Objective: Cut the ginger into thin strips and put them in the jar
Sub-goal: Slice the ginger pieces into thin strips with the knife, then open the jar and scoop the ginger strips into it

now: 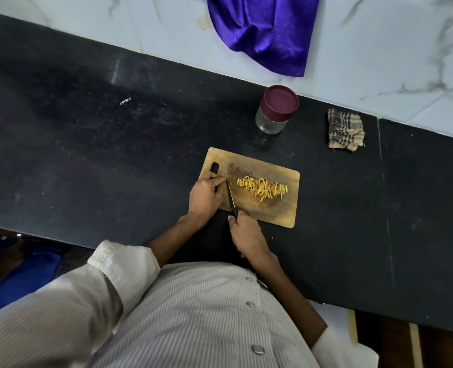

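A row of thin yellow ginger strips [263, 187] lies across the wooden cutting board [275, 211] on the black counter. My right hand [246, 235] grips the dark handle of a knife [230, 199], whose blade stands on the board at the left end of the strips. My left hand [206, 197] rests on the board's left side with curled fingers next to the blade; whether a ginger piece sits under the fingertips is hidden. A glass jar [275, 110] with a maroon lid stands closed behind the board.
A folded checked cloth [345, 130] lies to the right of the jar. Purple fabric [262, 30] hangs over the white marble ledge at the back. The black counter [87, 155] stretches far left and right of the board.
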Action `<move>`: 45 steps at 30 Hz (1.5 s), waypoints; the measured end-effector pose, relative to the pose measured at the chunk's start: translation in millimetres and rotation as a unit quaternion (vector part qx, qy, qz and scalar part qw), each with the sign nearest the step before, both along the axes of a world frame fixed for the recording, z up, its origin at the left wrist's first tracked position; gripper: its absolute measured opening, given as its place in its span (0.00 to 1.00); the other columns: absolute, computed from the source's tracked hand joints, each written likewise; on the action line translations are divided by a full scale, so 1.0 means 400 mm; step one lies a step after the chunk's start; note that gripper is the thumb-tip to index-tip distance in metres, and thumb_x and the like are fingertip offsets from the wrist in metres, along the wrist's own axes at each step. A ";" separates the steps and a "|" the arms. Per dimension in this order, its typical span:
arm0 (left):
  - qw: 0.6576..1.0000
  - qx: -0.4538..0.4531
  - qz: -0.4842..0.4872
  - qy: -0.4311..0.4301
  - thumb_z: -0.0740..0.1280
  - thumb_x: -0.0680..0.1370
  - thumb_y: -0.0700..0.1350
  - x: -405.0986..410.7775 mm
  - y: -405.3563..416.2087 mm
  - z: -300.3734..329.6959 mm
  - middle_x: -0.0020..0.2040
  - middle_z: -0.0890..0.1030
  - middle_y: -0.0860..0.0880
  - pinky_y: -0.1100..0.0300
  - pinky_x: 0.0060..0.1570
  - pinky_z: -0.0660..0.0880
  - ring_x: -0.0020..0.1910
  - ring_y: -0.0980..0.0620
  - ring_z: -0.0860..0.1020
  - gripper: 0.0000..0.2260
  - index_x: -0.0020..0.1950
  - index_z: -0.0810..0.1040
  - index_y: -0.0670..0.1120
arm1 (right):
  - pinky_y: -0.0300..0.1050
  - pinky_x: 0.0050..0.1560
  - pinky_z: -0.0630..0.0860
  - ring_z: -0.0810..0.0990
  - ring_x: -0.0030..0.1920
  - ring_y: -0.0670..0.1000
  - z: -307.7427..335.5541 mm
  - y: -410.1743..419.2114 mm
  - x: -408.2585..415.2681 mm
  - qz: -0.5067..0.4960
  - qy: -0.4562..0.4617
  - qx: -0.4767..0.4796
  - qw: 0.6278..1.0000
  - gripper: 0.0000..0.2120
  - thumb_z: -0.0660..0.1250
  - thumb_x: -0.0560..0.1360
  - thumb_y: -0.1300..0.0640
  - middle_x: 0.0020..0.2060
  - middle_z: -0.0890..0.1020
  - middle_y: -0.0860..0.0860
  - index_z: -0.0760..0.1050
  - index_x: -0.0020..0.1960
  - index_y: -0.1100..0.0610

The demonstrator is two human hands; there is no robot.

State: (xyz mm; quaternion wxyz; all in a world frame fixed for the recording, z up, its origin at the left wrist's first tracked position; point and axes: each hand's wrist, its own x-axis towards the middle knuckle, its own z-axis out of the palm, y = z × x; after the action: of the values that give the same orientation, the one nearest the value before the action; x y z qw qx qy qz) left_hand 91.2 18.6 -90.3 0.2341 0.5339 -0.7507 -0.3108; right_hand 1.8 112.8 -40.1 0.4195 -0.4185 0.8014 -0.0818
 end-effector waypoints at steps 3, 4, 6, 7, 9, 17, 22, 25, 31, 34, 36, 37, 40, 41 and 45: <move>1.000 0.001 0.001 -0.004 0.64 0.77 0.36 -0.001 0.000 -0.001 0.55 0.77 0.46 0.59 0.50 0.74 0.51 0.50 0.77 0.13 0.61 0.80 0.42 | 0.63 0.54 0.79 0.80 0.55 0.63 -0.002 -0.002 -0.008 -0.003 0.009 0.000 1.000 0.16 0.55 0.84 0.51 0.55 0.79 0.61 0.71 0.60 0.63; 1.000 0.001 0.003 -0.005 0.64 0.77 0.36 -0.002 0.001 -0.002 0.55 0.77 0.46 0.59 0.50 0.74 0.51 0.49 0.77 0.13 0.60 0.80 0.42 | 0.63 0.54 0.79 0.80 0.55 0.63 -0.003 -0.001 -0.015 -0.009 0.012 0.000 1.000 0.16 0.55 0.84 0.51 0.55 0.79 0.61 0.71 0.61 0.63; 1.000 0.000 0.006 -0.005 0.64 0.77 0.36 -0.002 0.001 -0.002 0.55 0.77 0.47 0.59 0.49 0.73 0.51 0.49 0.77 0.13 0.60 0.81 0.42 | 0.64 0.53 0.79 0.81 0.54 0.63 -0.006 0.004 -0.032 -0.028 0.016 -0.002 0.999 0.16 0.55 0.84 0.51 0.54 0.80 0.62 0.71 0.62 0.63; 1.000 -0.001 0.008 -0.005 0.64 0.77 0.36 -0.002 0.002 -0.002 0.55 0.77 0.47 0.59 0.49 0.73 0.51 0.49 0.77 0.13 0.60 0.81 0.42 | 0.64 0.53 0.79 0.81 0.54 0.63 -0.007 0.008 -0.041 -0.036 0.018 -0.006 0.999 0.16 0.55 0.84 0.51 0.54 0.80 0.61 0.71 0.63 0.62; 1.000 -0.004 0.007 -0.005 0.64 0.77 0.36 -0.002 0.003 0.001 0.55 0.77 0.47 0.59 0.49 0.73 0.50 0.49 0.77 0.13 0.60 0.81 0.42 | 0.64 0.53 0.79 0.80 0.55 0.63 -0.007 0.020 -0.056 -0.045 0.025 -0.013 0.999 0.18 0.54 0.84 0.49 0.55 0.80 0.61 0.71 0.65 0.60; 0.999 0.032 -0.010 0.021 0.65 0.77 0.35 0.004 -0.017 0.021 0.56 0.77 0.47 0.62 0.53 0.73 0.52 0.51 0.77 0.12 0.59 0.81 0.42 | 0.55 0.55 0.75 0.79 0.57 0.60 0.011 0.058 -0.086 -0.049 0.075 -0.086 0.992 0.21 0.51 0.84 0.43 0.55 0.81 0.57 0.72 0.65 0.55; 0.999 0.022 -0.026 0.034 0.65 0.77 0.36 -0.008 -0.014 0.051 0.59 0.76 0.46 0.63 0.54 0.74 0.54 0.52 0.77 0.13 0.61 0.79 0.43 | 0.54 0.51 0.76 0.81 0.53 0.58 0.015 0.071 -0.103 -0.062 0.090 -0.111 0.988 0.16 0.57 0.83 0.44 0.51 0.82 0.55 0.72 0.61 0.54; 0.999 0.012 -0.045 0.027 0.65 0.77 0.36 -0.023 -0.008 0.058 0.61 0.76 0.46 0.56 0.56 0.77 0.54 0.50 0.78 0.13 0.61 0.80 0.44 | 0.54 0.49 0.77 0.81 0.50 0.56 0.013 0.078 -0.113 -0.066 0.084 -0.123 0.987 0.14 0.59 0.82 0.44 0.48 0.82 0.53 0.73 0.58 0.54; 0.996 -0.019 -0.083 -0.004 0.65 0.77 0.35 -0.061 0.010 0.076 0.64 0.75 0.46 0.64 0.57 0.72 0.58 0.50 0.76 0.14 0.61 0.80 0.45 | 0.52 0.50 0.77 0.81 0.51 0.55 0.011 0.100 -0.144 -0.091 0.061 -0.156 0.982 0.15 0.60 0.82 0.45 0.50 0.81 0.53 0.76 0.58 0.55; 0.995 0.002 -0.097 -0.016 0.65 0.77 0.38 -0.088 0.018 0.072 0.64 0.75 0.47 0.52 0.57 0.76 0.56 0.49 0.77 0.14 0.62 0.79 0.48 | 0.55 0.54 0.76 0.79 0.53 0.58 0.010 0.124 -0.184 -0.108 0.078 -0.159 0.978 0.17 0.58 0.83 0.46 0.56 0.76 0.55 0.77 0.61 0.56; 0.993 -0.003 -0.111 -0.048 0.66 0.77 0.41 -0.115 0.022 0.076 0.63 0.75 0.48 0.48 0.57 0.75 0.56 0.48 0.77 0.15 0.63 0.77 0.50 | 0.53 0.53 0.75 0.79 0.52 0.58 0.011 0.143 -0.225 -0.128 0.092 -0.155 0.975 0.18 0.58 0.83 0.47 0.56 0.74 0.56 0.76 0.62 0.58; 0.990 -0.016 -0.120 -0.072 0.66 0.77 0.43 -0.127 0.024 0.080 0.63 0.74 0.49 0.47 0.58 0.74 0.57 0.48 0.76 0.16 0.64 0.76 0.52 | 0.53 0.52 0.75 0.79 0.52 0.58 0.010 0.151 -0.246 -0.139 0.097 -0.152 0.974 0.18 0.58 0.83 0.47 0.56 0.74 0.56 0.75 0.62 0.59; 0.982 -0.048 -0.143 -0.117 0.64 0.79 0.48 -0.188 0.036 0.104 0.65 0.72 0.51 0.49 0.64 0.69 0.59 0.51 0.74 0.16 0.67 0.74 0.54 | 0.52 0.52 0.75 0.78 0.55 0.57 0.007 0.167 -0.324 -0.175 0.111 -0.130 0.970 0.17 0.59 0.83 0.47 0.58 0.75 0.56 0.74 0.61 0.60; 0.982 -0.042 -0.150 -0.109 0.64 0.79 0.46 -0.214 0.042 0.112 0.65 0.71 0.50 0.52 0.64 0.69 0.60 0.51 0.74 0.16 0.67 0.74 0.52 | 0.53 0.52 0.75 0.78 0.55 0.57 0.007 0.170 -0.351 -0.184 0.116 -0.122 0.968 0.17 0.60 0.82 0.46 0.58 0.75 0.56 0.74 0.61 0.59; 0.977 -0.060 -0.181 -0.099 0.66 0.77 0.41 -0.303 0.060 0.120 0.62 0.71 0.45 0.53 0.62 0.71 0.61 0.47 0.71 0.16 0.65 0.75 0.45 | 0.51 0.50 0.73 0.78 0.56 0.58 -0.007 0.160 -0.434 -0.190 0.144 -0.096 0.967 0.19 0.63 0.81 0.45 0.58 0.76 0.57 0.74 0.61 0.60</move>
State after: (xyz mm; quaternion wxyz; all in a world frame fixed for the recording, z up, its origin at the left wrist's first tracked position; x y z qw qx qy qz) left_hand -29.9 42.4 -42.3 0.1300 0.4028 -0.8715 -0.2476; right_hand -171.9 177.0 -42.8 0.2347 -0.3045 0.9063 -0.1754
